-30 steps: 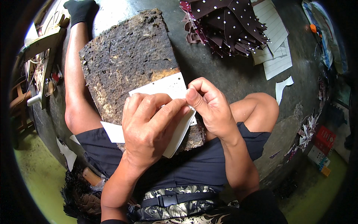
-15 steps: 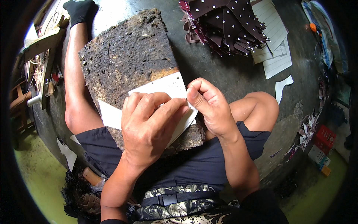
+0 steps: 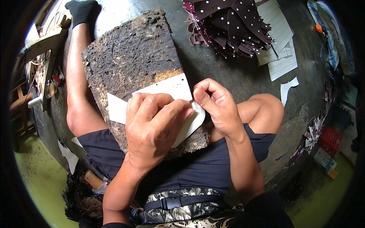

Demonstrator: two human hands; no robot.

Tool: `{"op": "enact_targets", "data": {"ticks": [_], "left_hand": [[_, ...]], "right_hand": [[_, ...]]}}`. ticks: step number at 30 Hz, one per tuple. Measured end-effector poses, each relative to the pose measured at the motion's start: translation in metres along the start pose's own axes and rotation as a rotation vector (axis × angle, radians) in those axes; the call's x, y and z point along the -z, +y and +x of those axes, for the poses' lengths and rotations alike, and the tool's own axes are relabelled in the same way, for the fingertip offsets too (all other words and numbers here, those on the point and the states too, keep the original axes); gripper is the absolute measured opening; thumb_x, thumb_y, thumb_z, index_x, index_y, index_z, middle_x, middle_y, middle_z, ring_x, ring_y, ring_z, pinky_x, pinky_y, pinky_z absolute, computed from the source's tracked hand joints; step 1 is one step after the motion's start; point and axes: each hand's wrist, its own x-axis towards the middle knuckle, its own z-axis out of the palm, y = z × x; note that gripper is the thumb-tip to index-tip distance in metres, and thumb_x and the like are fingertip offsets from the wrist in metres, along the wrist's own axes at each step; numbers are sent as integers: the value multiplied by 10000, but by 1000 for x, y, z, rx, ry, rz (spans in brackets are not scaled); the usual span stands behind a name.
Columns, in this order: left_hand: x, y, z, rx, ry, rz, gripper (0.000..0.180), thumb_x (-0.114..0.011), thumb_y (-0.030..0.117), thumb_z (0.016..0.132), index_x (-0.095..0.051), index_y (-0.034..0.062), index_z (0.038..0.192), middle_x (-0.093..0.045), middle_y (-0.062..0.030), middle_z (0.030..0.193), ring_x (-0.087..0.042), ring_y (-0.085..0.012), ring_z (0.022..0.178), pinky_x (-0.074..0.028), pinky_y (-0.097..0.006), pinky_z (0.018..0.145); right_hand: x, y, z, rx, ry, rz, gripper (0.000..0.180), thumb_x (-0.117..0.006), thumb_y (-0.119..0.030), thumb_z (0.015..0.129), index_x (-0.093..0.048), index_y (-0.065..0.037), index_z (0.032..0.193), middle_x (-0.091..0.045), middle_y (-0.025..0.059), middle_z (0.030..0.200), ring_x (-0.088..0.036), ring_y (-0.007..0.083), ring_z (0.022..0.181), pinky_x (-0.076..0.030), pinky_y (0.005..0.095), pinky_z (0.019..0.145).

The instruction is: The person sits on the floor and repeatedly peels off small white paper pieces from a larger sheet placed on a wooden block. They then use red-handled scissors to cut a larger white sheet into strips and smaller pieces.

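Pieces of white sheet material lay on a rough, dark board [image 3: 129, 57], partly beneath the person's left hand [image 3: 156, 121]. One white piece with small dark holes [image 3: 171, 87] reached out beyond that hand's knuckles, its far corner toward the upper right. A white piece with a rounded end [image 3: 193, 127] showed below the fingers, between the two hands, and a pointed white piece [image 3: 117, 109] stuck out to the left; whether these joined under the palm could not be told.

The left hand was arched over the white material, palm down, its fingers bent and its tips close to the right edge; the thumb was mostly hidden, so what it pinched, if anything, could not be told. The right hand [image 3: 215, 106] was just to the right of the same edge, thumb and forefinger pressed together near the left fingertips. Something small and dark showed between the two hands' tips, too small to make out.

Beyond the board, on the floor [image 3: 235, 74], stood a pile of dark, white-dotted pieces [image 3: 237, 24] beside lined paper sheets [image 3: 284, 51].
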Motion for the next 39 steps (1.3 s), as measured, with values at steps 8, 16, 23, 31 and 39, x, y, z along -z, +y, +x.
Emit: {"op": "enact_targets", "data": {"ticks": [8, 16, 23, 31, 39], "left_hand": [[0, 1, -1, 11, -13, 19, 244, -934, 174, 801, -815, 158, 1013, -653, 13, 925, -593, -222, 855, -444, -400, 807], [3, -3, 0, -4, -30, 8, 270, -942, 198, 799, -809, 174, 1032, -644, 24, 912, -595, -224, 864, -430, -409, 828], [4, -4, 1, -14, -38, 27, 272, -942, 207, 803, -802, 189, 1036, -642, 33, 914, -605, -225, 879, -422, -410, 838], [7, -3, 3, -28, -58, 47, 258, -939, 215, 807, -800, 194, 1024, -655, 38, 928, -614, -231, 911, -421, -415, 846], [9, -4, 5, -33, -84, 41, 263, -937, 213, 806, -794, 199, 1027, -673, 40, 954, -622, -239, 947, -417, -433, 880]], "right_hand": [[0, 5, 2, 205, 25, -181, 331, -782, -331, 1063, -708, -13, 1009, -642, 26, 1074, -577, 78, 933, -491, 254, 825], [1, -3, 2, 166, 157, -242, 328, -819, -341, 1029, -728, -27, 1003, -669, 80, 1157, -622, 156, 1021, -518, 319, 894], [1, -3, 1, 196, 70, -269, 296, -842, -313, 1010, -740, -35, 1011, -666, 129, 1211, -647, 185, 1111, -528, 342, 939], [4, -5, 3, 302, 106, -421, 300, -832, -324, 1017, -750, -36, 1028, -658, 136, 1260, -657, 193, 1118, -532, 333, 944], [5, -13, 3, 216, 88, -393, 302, -832, -334, 1013, -761, -40, 1027, -649, 165, 1307, -654, 238, 1198, -541, 356, 966]]}}
